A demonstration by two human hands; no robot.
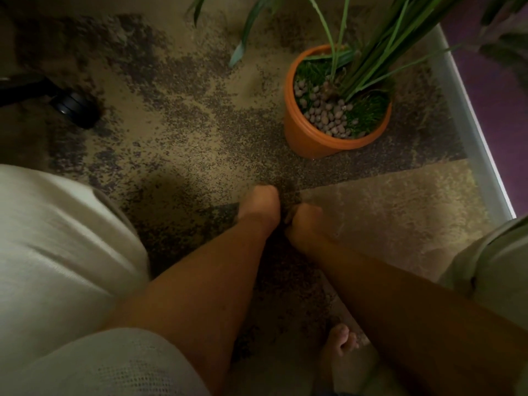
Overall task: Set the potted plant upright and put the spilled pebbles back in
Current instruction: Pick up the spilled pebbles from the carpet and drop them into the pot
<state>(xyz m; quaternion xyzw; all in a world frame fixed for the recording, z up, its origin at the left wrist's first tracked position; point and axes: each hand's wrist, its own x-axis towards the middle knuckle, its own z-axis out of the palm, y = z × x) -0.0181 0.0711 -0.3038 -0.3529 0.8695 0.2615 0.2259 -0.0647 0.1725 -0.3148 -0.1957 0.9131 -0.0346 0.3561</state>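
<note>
Fingers of both hands curled under, tips pressed to the mottled beige-and-brown carpet; whether pinching pebbles cannot be told, dim and blurred. Left hand and right hand side by side, nearly touching. Round orange plastic pot w/ long green-leaved plant already upright, ahead of hands and slightly to the right. Grey-brown rounded pebbles heaped in pot on its near-left side, beside green moss-like filling. Right hand nearer pot rim. No loose pebbles discernible on carpet pattern. Judgement: next move a lift forward-right to pot opening. Black chair castor far left, well apart.
</note>
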